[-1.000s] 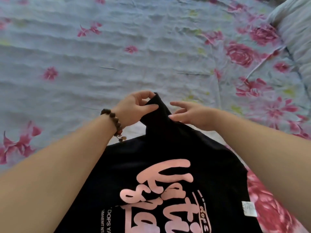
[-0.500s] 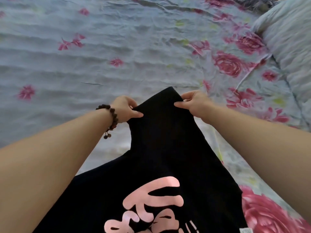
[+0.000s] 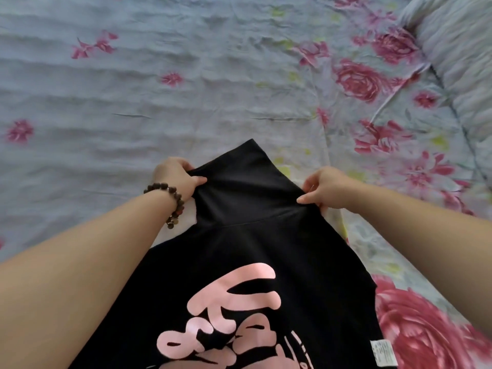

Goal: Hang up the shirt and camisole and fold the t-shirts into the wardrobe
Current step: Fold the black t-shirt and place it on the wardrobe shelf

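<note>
Both hands grip | left hand [image 3: 177, 178], right hand [image 3: 326, 187] | black t-shirt [image 3: 247, 251] sleeve

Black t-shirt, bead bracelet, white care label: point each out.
black t-shirt [image 3: 239, 251]: head view, plain black cloth above the pink print.
bead bracelet [image 3: 179, 198]: head view, a bead on the wrist.
white care label [image 3: 383, 352]: head view, middle of the label, at the shirt's edge.

Left hand [image 3: 174, 179] and right hand [image 3: 324, 189] held out ahead, apart, each pinching the black t-shirt [image 3: 253, 262], thumbs on top
</note>
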Available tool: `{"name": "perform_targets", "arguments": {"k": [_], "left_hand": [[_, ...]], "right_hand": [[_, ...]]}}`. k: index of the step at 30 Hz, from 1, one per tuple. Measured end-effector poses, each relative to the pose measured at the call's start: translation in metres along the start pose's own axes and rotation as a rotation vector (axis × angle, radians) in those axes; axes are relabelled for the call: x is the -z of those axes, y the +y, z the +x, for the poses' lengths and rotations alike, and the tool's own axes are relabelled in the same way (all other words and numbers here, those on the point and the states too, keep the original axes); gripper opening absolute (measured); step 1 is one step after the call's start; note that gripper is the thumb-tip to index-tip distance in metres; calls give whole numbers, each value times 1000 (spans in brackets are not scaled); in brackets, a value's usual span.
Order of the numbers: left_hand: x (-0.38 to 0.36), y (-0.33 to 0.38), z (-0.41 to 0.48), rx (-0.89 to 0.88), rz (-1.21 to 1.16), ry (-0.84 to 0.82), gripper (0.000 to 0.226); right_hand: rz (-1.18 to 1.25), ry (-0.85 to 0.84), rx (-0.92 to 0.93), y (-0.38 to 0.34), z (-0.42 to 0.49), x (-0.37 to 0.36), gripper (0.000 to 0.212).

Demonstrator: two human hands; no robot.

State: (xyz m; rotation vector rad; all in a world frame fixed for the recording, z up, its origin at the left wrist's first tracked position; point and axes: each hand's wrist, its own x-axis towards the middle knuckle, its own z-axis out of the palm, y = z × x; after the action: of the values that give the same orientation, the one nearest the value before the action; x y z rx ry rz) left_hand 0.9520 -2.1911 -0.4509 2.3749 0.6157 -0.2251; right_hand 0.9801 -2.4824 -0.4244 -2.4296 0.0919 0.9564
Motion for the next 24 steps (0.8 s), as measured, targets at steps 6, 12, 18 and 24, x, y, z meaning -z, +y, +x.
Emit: {"name": "perform_targets", "arguments": {"k": [6, 12, 18, 24], "left_hand": [[-9, -1, -27, -134, 116, 167, 31], [-32, -11, -136, -677, 280, 183, 28], [-58, -33, -156, -542, 708, -293, 69], [-54, -24, -166, -500, 763, -194, 68]], "right_hand": [[-1, 272, 33, 8, -13, -19, 23], [-103, -37, -88, 50, -73, -21, 30], [-121, 219, -134, 89, -88, -34, 20], [-266, 625, -60, 81, -108, -76, 29]]}}
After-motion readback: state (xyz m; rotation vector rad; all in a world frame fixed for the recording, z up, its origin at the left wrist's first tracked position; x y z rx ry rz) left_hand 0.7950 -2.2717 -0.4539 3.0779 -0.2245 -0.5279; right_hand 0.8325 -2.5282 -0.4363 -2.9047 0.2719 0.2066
